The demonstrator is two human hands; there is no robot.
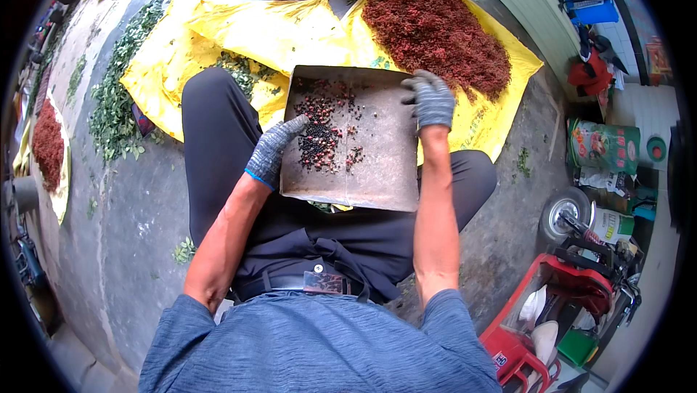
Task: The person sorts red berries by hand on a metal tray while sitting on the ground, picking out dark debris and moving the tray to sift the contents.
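Note:
A shallow metal tray (381, 169) rests across my lap, tilted slightly. Small black seeds (318, 137) mixed with reddish husks lie in its left half, and a few are strewn toward the middle. My left hand (277, 145), in a grey knit glove with a blue cuff, grips the left wall, thumb over the inside. At the upper right corner is my right hand (433, 99), gloved too. Its fingers are apart and a little blurred above the tray's rim; its palm is hidden. Beyond the tray, a heap of red Sichuan pepper (435, 33) covers part of a yellow woven sack (484, 126).
Another yellow sheet (261, 22) with leaves spreads ahead. Green leafy cuttings (122, 82) lie to the left, near a smaller red heap (48, 145). On my right stand a red plastic crate (503, 311), a small wheel (563, 216) and a printed bag (601, 145).

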